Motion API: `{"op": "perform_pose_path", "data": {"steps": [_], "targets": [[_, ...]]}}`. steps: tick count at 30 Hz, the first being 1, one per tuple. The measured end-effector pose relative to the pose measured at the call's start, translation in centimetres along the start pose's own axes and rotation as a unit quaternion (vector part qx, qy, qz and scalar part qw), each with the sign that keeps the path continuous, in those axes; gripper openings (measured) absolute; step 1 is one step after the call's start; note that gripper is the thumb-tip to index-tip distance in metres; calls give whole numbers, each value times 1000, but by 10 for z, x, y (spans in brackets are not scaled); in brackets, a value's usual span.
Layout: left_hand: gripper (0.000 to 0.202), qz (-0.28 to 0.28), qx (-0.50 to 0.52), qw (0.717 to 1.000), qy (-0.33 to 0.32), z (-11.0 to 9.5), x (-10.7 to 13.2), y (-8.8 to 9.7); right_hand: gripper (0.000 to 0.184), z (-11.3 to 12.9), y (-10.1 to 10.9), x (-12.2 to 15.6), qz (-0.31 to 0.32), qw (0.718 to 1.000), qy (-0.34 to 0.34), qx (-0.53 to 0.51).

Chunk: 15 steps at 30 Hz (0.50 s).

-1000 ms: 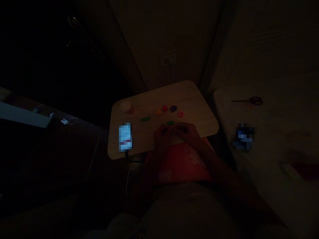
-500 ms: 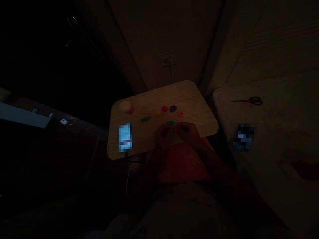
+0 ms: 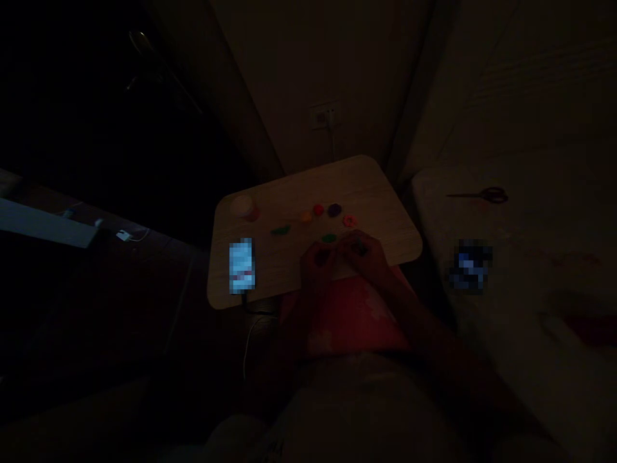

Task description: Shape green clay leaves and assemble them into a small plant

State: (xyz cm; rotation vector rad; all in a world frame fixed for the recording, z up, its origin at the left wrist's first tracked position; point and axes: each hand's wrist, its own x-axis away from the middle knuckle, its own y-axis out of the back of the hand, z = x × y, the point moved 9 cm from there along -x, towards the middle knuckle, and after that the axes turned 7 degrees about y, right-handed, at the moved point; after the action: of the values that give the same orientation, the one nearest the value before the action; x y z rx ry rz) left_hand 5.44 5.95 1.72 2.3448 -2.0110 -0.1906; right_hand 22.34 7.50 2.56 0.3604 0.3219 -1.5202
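In the dim light, my left hand (image 3: pixel 317 262) is closed, its fingers curled at the near edge of the small wooden table (image 3: pixel 270 270). My right hand (image 3: pixel 367 257) is closed beside it, fingertips meeting those of the left. A dark, faintly greenish patch shows in the right hand's curl, too dark to name. Just beyond the fingers lies a green clay-like piece (image 3: pixel 329 238). Farther off are a pink ring-shaped piece (image 3: pixel 349 221), a purple lump (image 3: pixel 334 210), a red lump (image 3: pixel 319 209), an orange-yellow lump (image 3: pixel 306 217) and a longer green piece (image 3: pixel 280 229).
A lit phone (image 3: pixel 241 266) with a cable lies at the table's left, below a lidded tub (image 3: pixel 243 208). Scissors (image 3: pixel 486 195) and a dark blurred object (image 3: pixel 470 266) rest on the pale surface at right. A wall socket (image 3: pixel 326 116) holds a plug.
My right hand has turned slightly and shows more of the dark patch in its curl. My left hand has barely shifted. The pieces on the table stay where they were.
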Motion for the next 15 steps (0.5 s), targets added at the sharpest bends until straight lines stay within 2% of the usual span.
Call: {"op": "perform_pose_path", "data": {"steps": [11,15], "targets": [[18,5,-25,1000,-16,3,0,0,9,6,-2,-1,22,999,25,42],[18,8,-9,1000,-22,1,0,0,11,4,-2,-1,18,999,9,34]]}}
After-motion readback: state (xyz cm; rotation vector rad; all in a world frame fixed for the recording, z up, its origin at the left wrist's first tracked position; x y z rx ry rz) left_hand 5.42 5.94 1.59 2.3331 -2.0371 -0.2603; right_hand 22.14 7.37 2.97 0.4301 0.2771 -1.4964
